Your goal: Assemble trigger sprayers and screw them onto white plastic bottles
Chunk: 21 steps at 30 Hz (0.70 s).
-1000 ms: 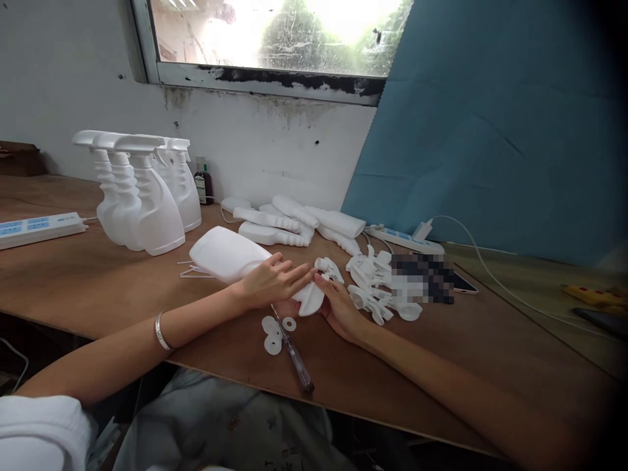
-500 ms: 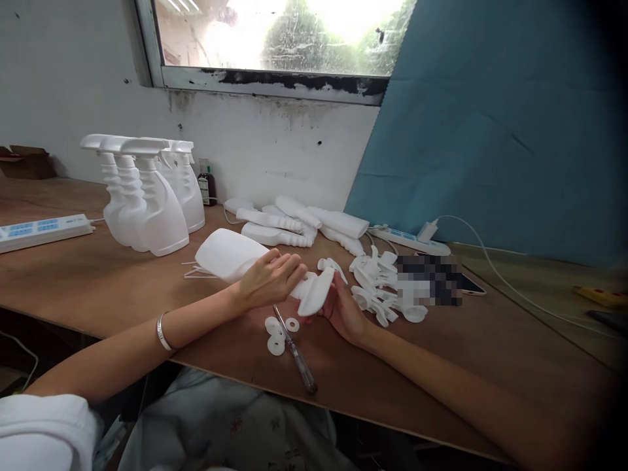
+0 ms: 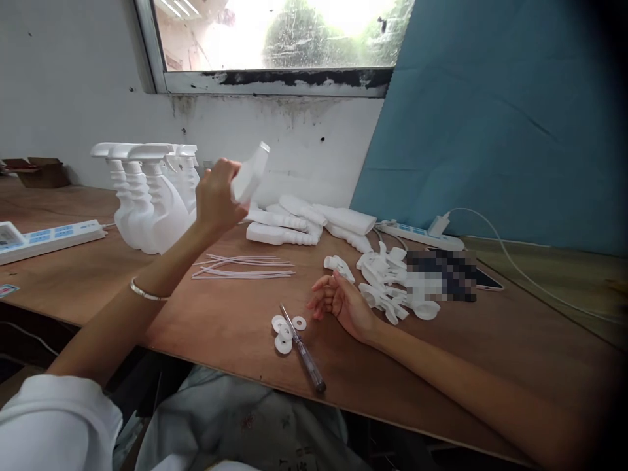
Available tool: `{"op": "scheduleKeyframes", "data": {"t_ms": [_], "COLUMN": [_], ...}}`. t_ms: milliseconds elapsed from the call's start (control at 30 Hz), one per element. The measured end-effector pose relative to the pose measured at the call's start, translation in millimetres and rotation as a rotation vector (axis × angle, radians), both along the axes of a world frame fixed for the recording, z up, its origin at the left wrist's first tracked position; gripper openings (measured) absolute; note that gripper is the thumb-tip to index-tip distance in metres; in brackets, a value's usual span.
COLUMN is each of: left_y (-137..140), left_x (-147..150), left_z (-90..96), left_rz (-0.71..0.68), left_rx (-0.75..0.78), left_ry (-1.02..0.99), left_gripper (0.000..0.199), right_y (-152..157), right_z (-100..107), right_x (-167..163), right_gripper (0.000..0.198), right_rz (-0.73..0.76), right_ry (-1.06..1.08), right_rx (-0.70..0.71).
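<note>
Raised above the table, my left hand is closed around a white spray bottle. Its sprayer head sticks out to the right; the hand and forearm hide the rest. My right hand rests on the tabletop, palm turned inward, fingers loosely bent and apart with nothing in them. Just beyond its fingertips lies a single white trigger head. To its left are several white ring washers beside a clear-handled screwdriver. Thin white tubes lie behind the washers.
Upright white spray bottles stand at the back left. White bottles without heads lie by the wall. A pile of trigger heads sits at the right, near a partly blurred phone. Power strips lie at both sides.
My left hand has lifted the spray bottle up and left, uncovering the thin tubes. My right hand has let go of its sprayer head and stays low on the table.
</note>
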State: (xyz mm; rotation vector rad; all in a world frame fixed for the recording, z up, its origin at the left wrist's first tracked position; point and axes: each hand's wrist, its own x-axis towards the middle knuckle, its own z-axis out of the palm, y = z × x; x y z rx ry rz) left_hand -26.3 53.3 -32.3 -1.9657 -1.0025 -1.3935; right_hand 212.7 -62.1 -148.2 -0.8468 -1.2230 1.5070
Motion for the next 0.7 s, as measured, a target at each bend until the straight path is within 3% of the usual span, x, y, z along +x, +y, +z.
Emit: {"op": "scheduleKeyframes", "data": {"t_ms": [133, 333, 500, 600, 700], "left_y": [35, 79, 94, 97, 96], "left_x": [-15, -30, -35, -37, -40], "left_z": [15.8, 2.6, -5.8, -8.2, -16.9], "left_rz": [0.046, 0.025, -0.028, 0.041, 0.129], "left_rx": [-0.050, -0.153, -0.268, -0.264, -0.349], "left_ry": [-0.126, -0.306, -0.444, -0.482, -0.499], "left_gripper": [0.024, 0.016, 0.022, 0.025, 0.043], "right_y": [0, 1, 1, 0, -5], "right_z": [-1, -1, -2, -4, 5], "right_x": [1, 0, -1, -3, -4], "right_gripper": [0.043, 0.041, 0.033, 0.032, 0.028], "right_rz": [0.007, 0.004, -0.004, -0.005, -0.022], "right_ry": [0.002, 0.004, -0.011, -0.031, -0.113], "right_rx": [-0.002, 0.010, 0.015, 0.036, 0.111]}}
